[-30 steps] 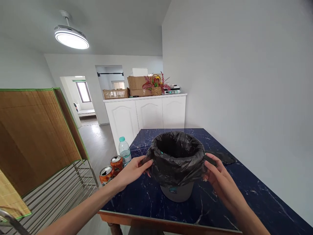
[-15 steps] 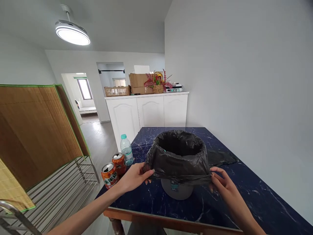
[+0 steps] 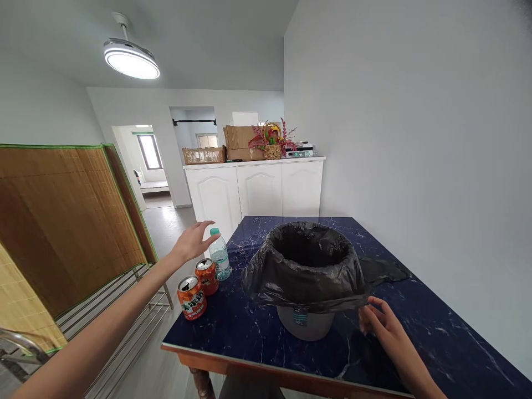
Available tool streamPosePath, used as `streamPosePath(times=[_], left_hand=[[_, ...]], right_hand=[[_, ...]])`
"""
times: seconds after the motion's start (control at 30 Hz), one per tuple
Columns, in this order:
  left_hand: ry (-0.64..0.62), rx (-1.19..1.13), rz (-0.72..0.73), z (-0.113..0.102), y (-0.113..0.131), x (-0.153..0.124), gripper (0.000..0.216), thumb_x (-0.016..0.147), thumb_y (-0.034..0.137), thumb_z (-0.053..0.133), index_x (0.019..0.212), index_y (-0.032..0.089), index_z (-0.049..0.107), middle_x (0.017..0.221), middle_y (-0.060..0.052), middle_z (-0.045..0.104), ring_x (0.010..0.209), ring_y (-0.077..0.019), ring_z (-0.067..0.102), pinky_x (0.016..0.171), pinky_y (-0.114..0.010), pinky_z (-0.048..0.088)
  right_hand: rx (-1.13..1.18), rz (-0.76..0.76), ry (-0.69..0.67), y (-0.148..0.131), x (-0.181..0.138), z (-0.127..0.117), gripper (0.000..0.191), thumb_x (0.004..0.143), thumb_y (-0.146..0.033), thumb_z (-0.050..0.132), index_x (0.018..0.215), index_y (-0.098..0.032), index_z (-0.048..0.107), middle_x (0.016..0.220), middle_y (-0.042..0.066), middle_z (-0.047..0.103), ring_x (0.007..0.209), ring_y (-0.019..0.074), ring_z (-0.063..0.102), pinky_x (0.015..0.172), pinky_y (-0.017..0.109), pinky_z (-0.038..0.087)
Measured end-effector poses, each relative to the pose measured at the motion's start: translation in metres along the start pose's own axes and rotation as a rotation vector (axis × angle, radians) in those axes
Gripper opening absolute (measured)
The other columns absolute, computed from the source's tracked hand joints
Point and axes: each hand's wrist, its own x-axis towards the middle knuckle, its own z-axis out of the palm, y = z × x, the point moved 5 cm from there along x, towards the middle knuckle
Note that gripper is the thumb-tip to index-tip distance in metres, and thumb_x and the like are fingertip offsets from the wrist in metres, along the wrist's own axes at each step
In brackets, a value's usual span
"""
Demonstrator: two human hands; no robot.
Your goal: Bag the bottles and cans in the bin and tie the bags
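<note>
A grey trash bin (image 3: 305, 327) stands upright on the table, lined with a black garbage bag (image 3: 307, 285) folded down over its rim. My left hand (image 3: 193, 241) is open, thumb and fingers apart beside the blue cap of a clear plastic bottle (image 3: 219, 257); a grip on it does not show. At the bag's lower right edge, my right hand (image 3: 382, 321) has its fingers curled in a pinch on the plastic. Two opened orange soda cans, a front can (image 3: 192, 299) and a rear can (image 3: 206, 276), stand near the bottle at the table's left side.
The dark blue marbled table (image 3: 249, 338) meets the wall on its right. A flat piece of black plastic (image 3: 384, 270) lies behind the bin. A metal rack with bamboo mats (image 3: 78, 221) is at left; beyond the table stands a white cabinet (image 3: 260, 191) carrying cardboard boxes and a flower basket (image 3: 272, 151).
My left hand has let go of the bag's left side and moved up and left to the bottle. The bag's left edge now hangs loose. My right hand stays at the bag's right edge.
</note>
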Motion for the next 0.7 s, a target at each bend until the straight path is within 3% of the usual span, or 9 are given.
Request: streamPosePath(times=[0.07,0.2,0.43,0.57,0.7], left_hand=[[-0.025,0.012,-0.011,0.013,-0.004,0.004,0.06,0.097,0.064,0.052,0.133,0.019,0.068,0.13,-0.017,0.077,0.116,-0.0388,0.073,0.098,-0.047,0.055],[-0.014,0.025,0.011,0.024,0.007,0.0,0.058,0.103,0.062,0.044,0.134,0.02,0.067,0.127,-0.016,0.078,0.118,-0.0363,0.073,0.092,-0.042,0.056],[0.014,0.041,0.114,0.016,0.042,-0.005,0.044,0.102,0.048,0.05,0.128,0.018,0.069,0.123,-0.015,0.077,0.098,-0.0334,0.076,0.08,-0.04,0.058],[0.2,0.017,0.139,-0.027,0.069,-0.005,0.047,0.109,0.045,0.04,0.143,0.019,0.058,0.139,-0.016,0.068,0.114,-0.0331,0.072,0.094,-0.045,0.058],[0.582,-0.165,0.296,-0.099,0.123,-0.024,0.04,0.109,0.046,0.052,0.139,0.022,0.061,0.136,-0.011,0.071,0.12,-0.0291,0.07,0.107,-0.044,0.055]], right_hand=[[-0.033,-0.031,-0.004,0.01,-0.002,0.001,0.063,0.087,-0.079,0.07,0.115,-0.026,0.052,0.065,-0.003,0.065,0.061,0.0219,0.061,0.062,0.036,0.05],[-0.101,-0.03,-0.037,0.016,-0.01,0.002,0.058,0.091,-0.075,0.067,0.121,-0.028,0.051,0.072,-0.002,0.066,0.066,0.0234,0.065,0.065,0.037,0.052],[-0.156,-0.033,-0.056,0.013,-0.016,0.004,0.058,0.094,-0.076,0.063,0.125,-0.029,0.052,0.08,0.0,0.067,0.07,0.0246,0.067,0.067,0.039,0.053],[-0.183,-0.05,-0.064,0.015,-0.016,0.005,0.055,0.098,-0.074,0.059,0.127,-0.029,0.05,0.081,0.0,0.067,0.071,0.0239,0.067,0.068,0.038,0.054],[-0.17,-0.073,-0.039,0.013,-0.017,0.005,0.053,0.096,-0.074,0.062,0.124,-0.029,0.054,0.079,0.0,0.068,0.069,0.0243,0.068,0.065,0.038,0.054]])
